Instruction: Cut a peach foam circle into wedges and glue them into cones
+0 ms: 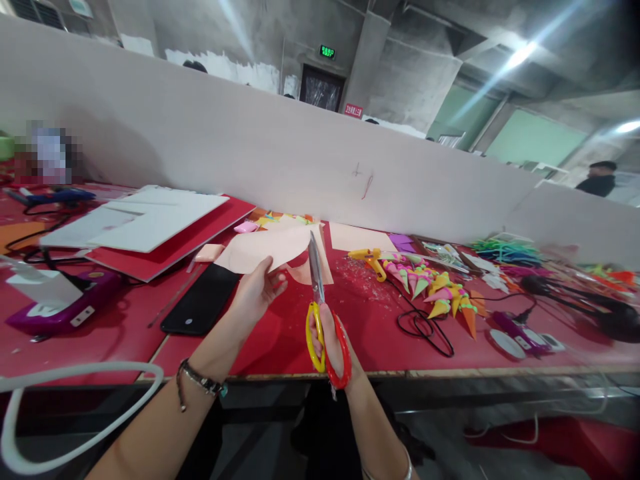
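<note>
A pale peach sheet [265,245] is held up at its lower edge by my left hand [259,288], fingers closed on it. My right hand [327,340] grips a pair of scissors [316,267] with one yellow and one red handle loop. Their blades point up and away, close together, against the right end of the sheet. Behind the blades lies more peach material [324,257] with a curved cut edge. Below my left hand's sheet, a black phone [200,303] rests on the red tabletop [280,333].
A yellow glue gun [370,259] lies right of the scissors with its black cord [425,327] looped. Several colourful cone shapes [445,293] are beside it. White boards [160,220] stack at left above a purple power strip [65,307]. A white partition [280,160] stands behind.
</note>
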Available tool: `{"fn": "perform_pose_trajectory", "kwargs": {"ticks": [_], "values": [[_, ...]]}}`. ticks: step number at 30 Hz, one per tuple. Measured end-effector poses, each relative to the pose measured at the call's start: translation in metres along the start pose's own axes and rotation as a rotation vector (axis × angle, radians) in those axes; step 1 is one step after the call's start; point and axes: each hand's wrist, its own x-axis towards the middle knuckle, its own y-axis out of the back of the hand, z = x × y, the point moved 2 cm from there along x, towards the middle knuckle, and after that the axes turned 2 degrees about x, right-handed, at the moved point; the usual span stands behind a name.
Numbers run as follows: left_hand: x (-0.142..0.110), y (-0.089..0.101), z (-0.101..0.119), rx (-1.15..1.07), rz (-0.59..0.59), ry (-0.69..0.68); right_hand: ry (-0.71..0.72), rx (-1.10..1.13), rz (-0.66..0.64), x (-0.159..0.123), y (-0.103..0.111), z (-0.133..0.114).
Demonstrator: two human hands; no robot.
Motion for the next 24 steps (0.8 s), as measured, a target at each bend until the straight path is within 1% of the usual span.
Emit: {"fn": "perform_pose_trajectory", "kwargs": {"ticks": [2, 4, 6, 8, 10, 12, 14, 16, 18, 24], "values": [[0.001, 0.0, -0.003, 0.016, -0.004, -0.09, 0.009, 0.071, -0.002, 0.001, -0.002, 0.001], [0.0, -0.001, -0.008, 0.065, -0.025, -0.21, 0.017, 0.19, -0.031, 0.003, -0.004, 0.004], [-0.003, -0.002, -0.014, 0.193, -0.025, -0.324, 0.018, 0.3, -0.068, 0.005, -0.005, 0.007], [-0.007, -0.001, -0.021, 0.397, -0.013, -0.373, 0.023, 0.366, -0.073, 0.006, -0.003, 0.009], [-0.011, 0.0, -0.026, 0.582, 0.005, -0.383, 0.034, 0.403, -0.074, 0.006, -0.002, 0.008], [-0.015, 0.0, -0.029, 0.678, 0.024, -0.371, 0.045, 0.424, -0.086, 0.005, -0.001, 0.006], [-0.017, -0.001, -0.03, 0.712, 0.016, -0.364, 0.06, 0.429, -0.081, 0.003, -0.001, 0.002], [-0.019, -0.003, -0.03, 0.742, -0.026, -0.371, 0.078, 0.439, -0.06, 0.001, -0.001, -0.002], [-0.02, -0.005, -0.029, 0.755, -0.039, -0.378, 0.087, 0.463, -0.048, 0.0, -0.002, -0.005], [-0.022, -0.006, -0.029, 0.818, -0.049, -0.371, 0.049, 0.528, -0.041, 0.0, -0.001, -0.006]]}}
